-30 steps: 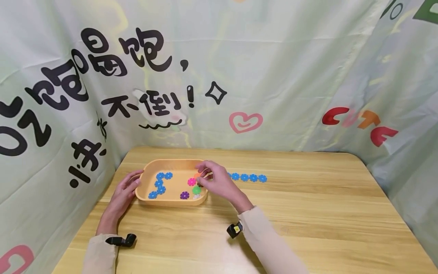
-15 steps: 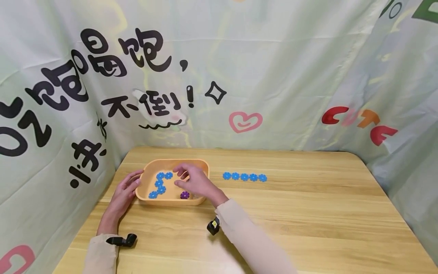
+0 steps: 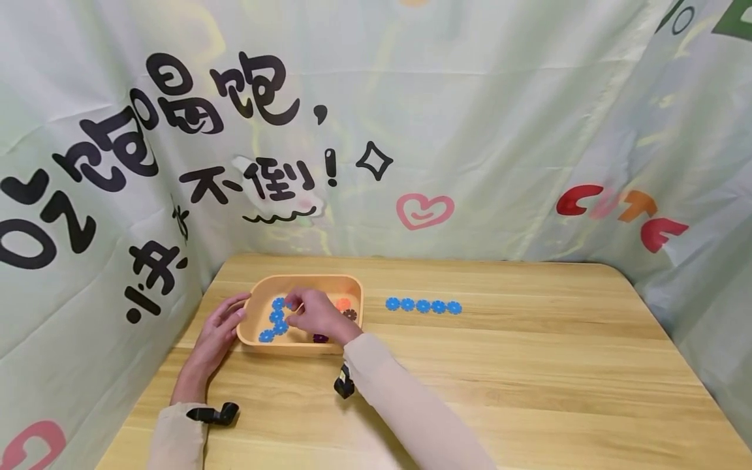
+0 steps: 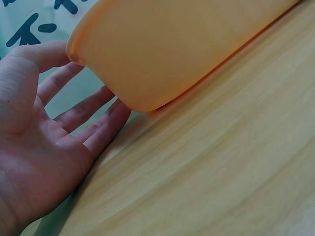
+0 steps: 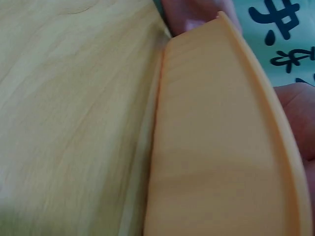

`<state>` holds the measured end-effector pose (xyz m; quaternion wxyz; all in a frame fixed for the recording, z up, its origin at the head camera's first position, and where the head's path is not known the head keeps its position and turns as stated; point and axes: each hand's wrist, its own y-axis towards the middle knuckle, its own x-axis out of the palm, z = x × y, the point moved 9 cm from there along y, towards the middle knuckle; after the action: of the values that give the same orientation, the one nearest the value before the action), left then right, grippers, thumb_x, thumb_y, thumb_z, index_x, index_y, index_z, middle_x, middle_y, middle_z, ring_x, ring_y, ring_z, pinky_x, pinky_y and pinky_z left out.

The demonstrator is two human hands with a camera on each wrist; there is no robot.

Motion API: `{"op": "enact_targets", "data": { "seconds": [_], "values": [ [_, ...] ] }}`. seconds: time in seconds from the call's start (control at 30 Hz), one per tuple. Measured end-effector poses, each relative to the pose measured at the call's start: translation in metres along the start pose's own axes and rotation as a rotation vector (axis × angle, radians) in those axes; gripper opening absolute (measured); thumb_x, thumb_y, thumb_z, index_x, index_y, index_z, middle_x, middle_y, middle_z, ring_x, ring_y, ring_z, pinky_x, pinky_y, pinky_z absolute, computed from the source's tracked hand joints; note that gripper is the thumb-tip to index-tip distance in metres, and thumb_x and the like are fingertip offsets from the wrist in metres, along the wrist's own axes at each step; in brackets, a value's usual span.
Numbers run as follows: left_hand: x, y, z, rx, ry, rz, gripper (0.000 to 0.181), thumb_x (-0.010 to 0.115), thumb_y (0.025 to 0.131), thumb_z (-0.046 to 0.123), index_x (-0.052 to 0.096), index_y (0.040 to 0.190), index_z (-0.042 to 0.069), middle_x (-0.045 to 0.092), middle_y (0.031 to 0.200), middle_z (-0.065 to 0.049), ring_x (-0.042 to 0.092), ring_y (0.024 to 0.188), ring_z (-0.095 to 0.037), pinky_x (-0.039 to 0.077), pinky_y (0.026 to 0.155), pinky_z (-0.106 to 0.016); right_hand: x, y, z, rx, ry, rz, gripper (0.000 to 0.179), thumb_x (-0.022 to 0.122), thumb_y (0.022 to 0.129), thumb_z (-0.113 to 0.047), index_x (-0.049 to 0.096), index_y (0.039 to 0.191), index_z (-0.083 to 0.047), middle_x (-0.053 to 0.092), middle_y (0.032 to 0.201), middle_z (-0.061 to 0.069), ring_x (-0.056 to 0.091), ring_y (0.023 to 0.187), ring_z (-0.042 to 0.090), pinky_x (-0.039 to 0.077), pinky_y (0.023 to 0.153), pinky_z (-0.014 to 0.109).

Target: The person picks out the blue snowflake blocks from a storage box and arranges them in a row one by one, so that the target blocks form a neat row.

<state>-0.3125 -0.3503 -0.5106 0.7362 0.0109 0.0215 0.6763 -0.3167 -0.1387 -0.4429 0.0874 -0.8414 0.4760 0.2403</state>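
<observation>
An orange tray [image 3: 294,348] lies on the table, with several blue snowflake-shaped discs [image 3: 267,335] in its left half. My left hand [image 3: 214,336] rests against the tray's left end, fingers fairly straight along the outer wall and thumb at the rim, as the left wrist view also shows. Over the tray's middle, my right hand [image 3: 320,316] reaches in with bent fingers. Its index fingertip is right at the upper right blue disc, mostly hidden, while the thumb stands apart below. In the right wrist view, the tray's wall fills the middle and part of the hand [image 5: 298,115] shows at the right edge.
An orange disc [image 3: 343,304], a brown disc [image 3: 350,315] and a dark purple disc [image 3: 320,339] lie in the tray's right part. Right of the tray, a row of blue discs [image 3: 423,306] lies on the wooden table [image 3: 499,378]. A printed curtain [image 3: 499,143] stands behind.
My right hand has moved left from the tray's right end to the blue discs. The row on the table has come fully into sight. My left hand has stayed at the tray.
</observation>
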Motion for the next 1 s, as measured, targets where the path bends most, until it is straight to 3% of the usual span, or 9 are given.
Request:
{"op": "enact_targets", "data": {
  "seconds": [0.27, 0.5, 0.77, 1.0],
  "values": [
    [0.001, 0.000, -0.001, -0.004, -0.001, -0.002, 0.047, 0.054, 0.108, 0.020, 0.043, 0.152, 0.005, 0.044, 0.145, -0.009, 0.056, 0.122, -0.010, 0.052, 0.095, -0.023, 0.019, 0.012, 0.011, 0.065, -0.070, -0.021, 0.031, 0.081, 0.087, -0.004, 0.069, 0.116, 0.001, 0.067, 0.102, 0.012, 0.054, 0.082, 0.009, 0.049, 0.075, 0.019],
    [0.001, 0.000, 0.001, -0.006, 0.009, 0.004, 0.049, 0.056, 0.108, 0.023, 0.044, 0.152, 0.005, 0.041, 0.149, -0.013, 0.055, 0.122, -0.010, 0.052, 0.095, -0.022, 0.027, 0.015, 0.017, 0.093, -0.157, -0.046, 0.031, 0.082, 0.086, -0.008, 0.070, 0.114, -0.003, 0.064, 0.098, 0.003, 0.053, 0.084, 0.008, 0.049, 0.078, 0.018],
    [-0.001, 0.001, -0.001, -0.014, 0.011, 0.013, 0.050, 0.057, 0.107, 0.022, 0.043, 0.151, 0.003, 0.044, 0.145, -0.009, 0.057, 0.121, -0.009, 0.053, 0.095, -0.022, 0.033, 0.018, 0.014, 0.045, -0.303, -0.063, 0.020, 0.084, 0.084, -0.010, 0.069, 0.095, -0.004, 0.051, 0.075, -0.005, 0.045, 0.070, 0.008, 0.041, 0.067, 0.018],
    [-0.002, 0.002, -0.002, -0.009, 0.004, 0.012, 0.050, 0.057, 0.107, 0.022, 0.044, 0.151, 0.003, 0.045, 0.144, -0.008, 0.057, 0.121, -0.009, 0.053, 0.094, -0.022, 0.034, 0.021, 0.016, 0.046, -0.366, -0.068, 0.022, 0.087, 0.084, -0.015, 0.074, 0.099, -0.006, 0.065, 0.086, -0.002, 0.052, 0.074, 0.008, 0.049, 0.076, 0.017]
  ]
}}
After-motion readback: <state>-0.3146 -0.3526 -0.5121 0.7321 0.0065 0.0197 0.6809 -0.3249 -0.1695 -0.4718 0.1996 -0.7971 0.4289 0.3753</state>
